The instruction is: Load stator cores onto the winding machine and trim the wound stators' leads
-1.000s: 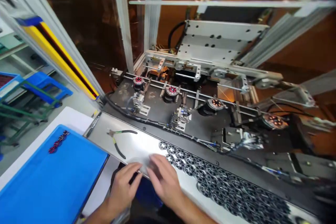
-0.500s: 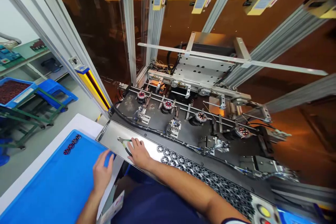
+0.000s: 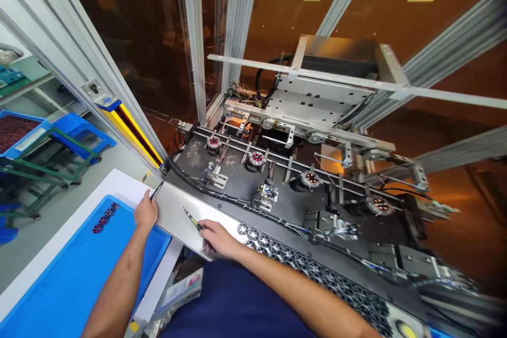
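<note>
My left hand [image 3: 146,214] is at the left end of the metal ledge, fingers closed on slim dark tweezers [image 3: 157,190] that point up and to the right. My right hand [image 3: 217,237] grips green-and-black handled pliers [image 3: 190,217] over the bare part of the ledge [image 3: 174,216]. The jaws of the pliers point away from me to the upper left. To the right of that hand, several rows of round metal-and-black parts [image 3: 301,261] cover the ledge.
A blue tray [image 3: 79,274] at left holds several red-and-black round parts [image 3: 105,217]. Beyond the ledge is a machine bed [image 3: 245,182] with round fixtures [image 3: 256,158] and rods. A yellow light-curtain post [image 3: 132,134] stands at left. Another blue bin [image 3: 24,140] sits on a cart.
My left hand has moved up from the tray edge and taken hold of the tweezers. My right hand has closed on the pliers, lifting and turning them; their jaws have come together.
</note>
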A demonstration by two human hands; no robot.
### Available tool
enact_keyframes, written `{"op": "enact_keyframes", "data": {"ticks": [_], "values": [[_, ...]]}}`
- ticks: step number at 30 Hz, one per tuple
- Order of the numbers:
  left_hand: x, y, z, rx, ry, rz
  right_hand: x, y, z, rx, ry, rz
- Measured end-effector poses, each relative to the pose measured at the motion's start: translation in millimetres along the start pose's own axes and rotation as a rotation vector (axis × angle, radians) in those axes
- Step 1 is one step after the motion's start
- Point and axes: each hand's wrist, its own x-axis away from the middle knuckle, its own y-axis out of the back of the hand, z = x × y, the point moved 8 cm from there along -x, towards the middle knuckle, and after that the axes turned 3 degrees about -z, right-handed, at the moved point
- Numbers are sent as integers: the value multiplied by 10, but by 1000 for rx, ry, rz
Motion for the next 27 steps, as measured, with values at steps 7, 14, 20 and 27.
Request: {"op": "enact_keyframes", "data": {"ticks": [7,14,20,27], "values": [[95,208,-114,51,-107,-131,64,-109,488,-562,8,104],[941,87,-728,227,-433,-163,-601,226,1342,-901,138,-220],[1307,-296,-1045,258,-585,-58,-1331,586,1512,-1035,133,-599],[1266,-292,-1092,228,-622,-46,-1533,802,1304,-1072,178,-809]]}}
